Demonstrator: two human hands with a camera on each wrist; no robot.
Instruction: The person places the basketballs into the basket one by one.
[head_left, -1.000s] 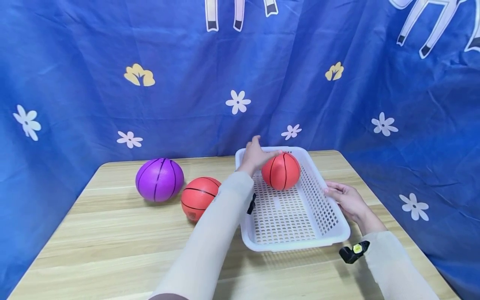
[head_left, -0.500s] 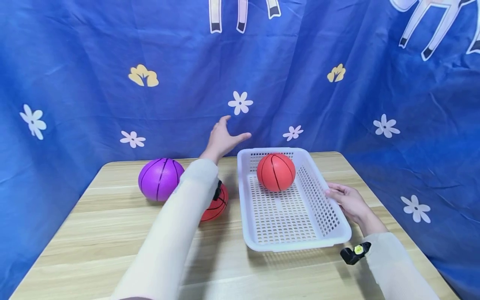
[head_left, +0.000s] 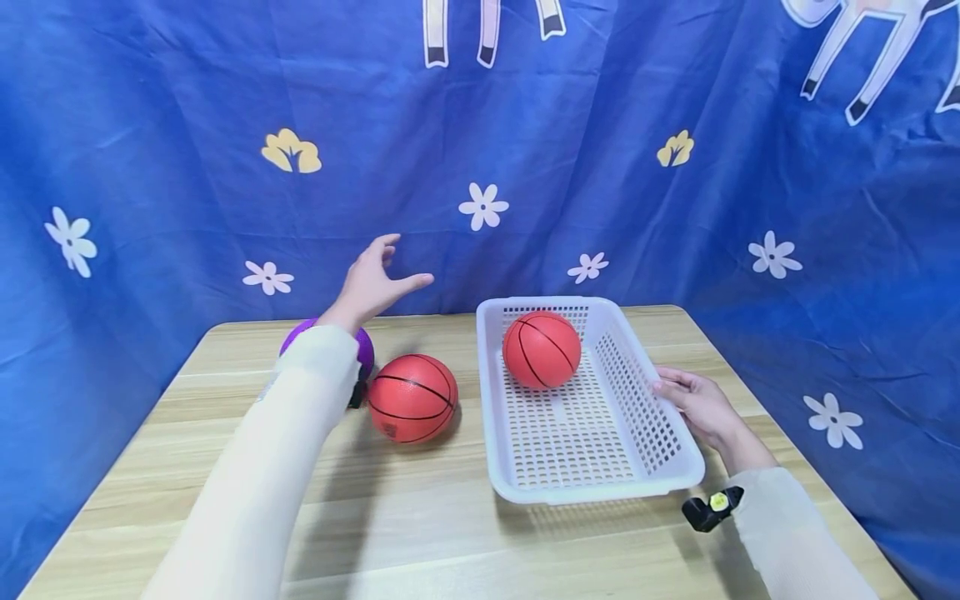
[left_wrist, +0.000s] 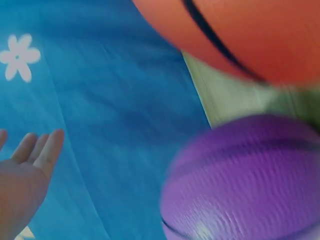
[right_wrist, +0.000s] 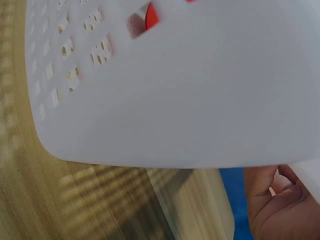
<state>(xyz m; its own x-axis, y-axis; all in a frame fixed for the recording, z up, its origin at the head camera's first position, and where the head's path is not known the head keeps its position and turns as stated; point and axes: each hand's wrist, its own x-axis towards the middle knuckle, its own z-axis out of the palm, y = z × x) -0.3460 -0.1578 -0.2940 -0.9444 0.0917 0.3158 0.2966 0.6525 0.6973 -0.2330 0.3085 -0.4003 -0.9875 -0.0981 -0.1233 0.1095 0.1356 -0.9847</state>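
Evidently, the left hand (head_left: 372,282) is held up over the far edge of the table (head_left: 187,400), fingers spread wide and thumb pointing right toward the basket (head_left: 592,492), with nothing in its grasp. The left forearm, in a pale sleeve (head_left: 247,467), reaches forward and partly hides the purple ball (head_left: 366,350); whether sleeve and ball touch cannot be determined. The right hand (head_left: 696,404) grips the right-hand rim of the white perforated basket, thumb on the rim and the other fingers outside it, its forearm angled in from the near right corner. One red ball (head_left: 542,350) sits inside the basket, toward the far left. A second red ball, the table one (head_left: 413,398), lies between purple ball and basket.
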